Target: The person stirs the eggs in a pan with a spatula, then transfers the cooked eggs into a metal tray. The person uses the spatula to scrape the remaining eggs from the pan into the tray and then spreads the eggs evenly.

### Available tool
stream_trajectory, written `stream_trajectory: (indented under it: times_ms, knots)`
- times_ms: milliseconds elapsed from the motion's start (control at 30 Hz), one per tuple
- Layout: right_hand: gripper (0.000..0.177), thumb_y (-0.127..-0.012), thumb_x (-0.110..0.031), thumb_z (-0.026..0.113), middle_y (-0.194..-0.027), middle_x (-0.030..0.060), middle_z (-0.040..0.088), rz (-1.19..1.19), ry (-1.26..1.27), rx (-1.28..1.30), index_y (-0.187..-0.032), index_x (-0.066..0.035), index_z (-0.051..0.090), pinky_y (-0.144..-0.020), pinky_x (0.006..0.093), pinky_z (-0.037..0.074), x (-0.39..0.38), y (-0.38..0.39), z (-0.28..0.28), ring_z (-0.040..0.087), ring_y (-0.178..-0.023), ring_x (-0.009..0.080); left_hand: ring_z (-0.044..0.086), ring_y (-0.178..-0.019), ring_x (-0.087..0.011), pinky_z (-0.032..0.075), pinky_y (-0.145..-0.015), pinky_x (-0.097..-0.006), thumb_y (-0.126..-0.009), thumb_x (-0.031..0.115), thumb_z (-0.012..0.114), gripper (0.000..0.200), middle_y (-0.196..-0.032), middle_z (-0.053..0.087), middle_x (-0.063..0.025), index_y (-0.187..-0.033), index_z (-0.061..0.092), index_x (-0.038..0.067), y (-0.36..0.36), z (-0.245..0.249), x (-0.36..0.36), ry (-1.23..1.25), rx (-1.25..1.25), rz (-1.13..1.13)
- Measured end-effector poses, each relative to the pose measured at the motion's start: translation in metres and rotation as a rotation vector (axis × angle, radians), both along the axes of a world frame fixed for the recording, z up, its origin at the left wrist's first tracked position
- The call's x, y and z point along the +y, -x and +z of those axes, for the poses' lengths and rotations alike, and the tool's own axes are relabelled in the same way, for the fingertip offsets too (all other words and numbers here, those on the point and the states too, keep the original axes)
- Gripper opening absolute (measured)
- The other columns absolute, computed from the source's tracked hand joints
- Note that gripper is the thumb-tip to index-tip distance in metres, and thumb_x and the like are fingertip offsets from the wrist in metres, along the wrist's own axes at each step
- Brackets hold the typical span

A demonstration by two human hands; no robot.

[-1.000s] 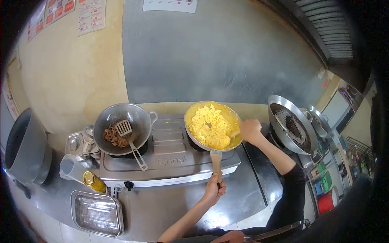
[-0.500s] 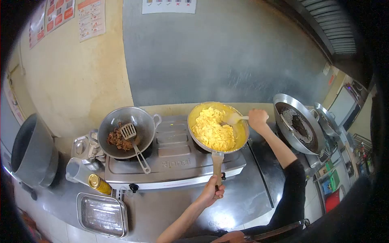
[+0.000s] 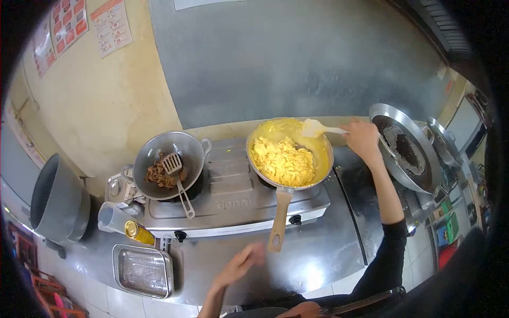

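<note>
Scrambled egg (image 3: pixel 283 161) lies in a pan (image 3: pixel 326 168) on the right burner of the stove. My right hand (image 3: pixel 363 139) is closed on the handle of a pale spatula (image 3: pixel 313 129), whose blade is raised at the pan's upper right wall. The pan's wooden handle (image 3: pixel 280 220) points toward me, with nothing holding it. Left of that handle, over the steel counter, is my left hand (image 3: pixel 245 262), empty and blurred, its fingers apart from the handle. A wok (image 3: pixel 142 183) on the left burner holds brown food (image 3: pixel 159 174) and a slotted turner (image 3: pixel 173 164).
A large pan of dark liquid (image 3: pixel 405 151) stands at the right. Toward the left are a deep grey pot (image 3: pixel 61 201), a clear jug (image 3: pixel 110 217), a yellow can (image 3: pixel 139 232) and a wire-mesh tray (image 3: pixel 143 270). The stove (image 3: pixel 233 188) spans the middle.
My left hand has let go of the pan handle and moved left. My right hand has lifted the spatula from the egg toward the pan's upper rim. The view has shifted slightly.
</note>
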State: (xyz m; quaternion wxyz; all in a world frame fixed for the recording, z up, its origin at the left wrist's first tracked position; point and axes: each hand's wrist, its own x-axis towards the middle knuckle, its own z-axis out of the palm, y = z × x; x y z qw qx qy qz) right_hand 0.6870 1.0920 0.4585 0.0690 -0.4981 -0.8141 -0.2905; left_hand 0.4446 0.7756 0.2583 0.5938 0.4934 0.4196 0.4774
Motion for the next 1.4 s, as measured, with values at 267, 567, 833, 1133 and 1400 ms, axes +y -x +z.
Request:
stream_trajectory:
  times_ms: [267,567,833,1133,1400]
  knots:
    - [0.028,-0.073,-0.028,0.063,-0.089,0.0098,0.060,-0.003,0.191,0.411,-0.100,-0.027,0.063,-0.068,0.0376,0.047,-0.053,-0.076,-0.040,0.059,-0.084,0.0275,0.044,-0.112,-0.0274,0.034,-0.094,-0.0416,-0.081,0.021,0.054,0.029,-0.118,0.050,-0.0096,-0.107,0.055,0.008,-0.021,-0.073,-0.188,0.103,0.842,-0.046]
    - [0.031,-0.083,-0.025,0.055,-0.099,0.0109,0.058,0.037,0.192,0.466,-0.113,-0.020,0.056,-0.077,0.0343,0.043,-0.046,-0.111,-0.088,0.056,-0.091,0.0260,0.037,-0.047,-0.0099,0.033,-0.044,-0.0266,-0.089,0.020,0.042,0.033,-0.050,0.037,0.0004,-0.059,0.036,0.009,-0.025,-0.159,-0.269,0.152,0.220,1.684]
    - [0.030,-0.085,-0.022,0.053,-0.090,0.0104,0.056,0.222,0.253,0.443,-0.114,-0.014,0.055,-0.073,0.0319,0.042,-0.076,-0.097,-0.060,0.055,-0.083,0.0244,0.029,-0.040,-0.0045,0.022,-0.036,-0.0232,-0.091,0.026,0.042,0.038,-0.046,0.029,0.0047,-0.059,0.033,0.009,0.057,-0.019,-0.329,0.121,0.722,2.229]
    - [0.029,-0.079,-0.020,0.059,-0.099,0.0140,0.057,0.161,0.180,0.388,-0.108,-0.016,0.059,-0.078,0.0368,0.042,-0.090,-0.112,-0.053,0.054,-0.093,0.0304,0.049,-0.083,-0.0306,0.040,-0.069,-0.0396,-0.076,0.032,0.063,0.038,-0.092,0.044,-0.0152,-0.095,0.052,0.001,0.077,-0.127,-0.225,0.589,1.341,1.835]
    - [0.032,-0.074,-0.017,0.063,-0.086,0.0122,0.057,0.159,0.293,0.465,-0.106,-0.014,0.060,-0.070,0.0353,0.044,-0.086,-0.109,-0.046,0.056,-0.081,0.0301,0.052,-0.082,-0.0305,0.042,-0.068,-0.0399,-0.067,0.037,0.071,0.054,-0.097,0.044,-0.0129,-0.108,0.049,0.010,0.078,-0.113,-0.217,0.622,1.125,2.057]
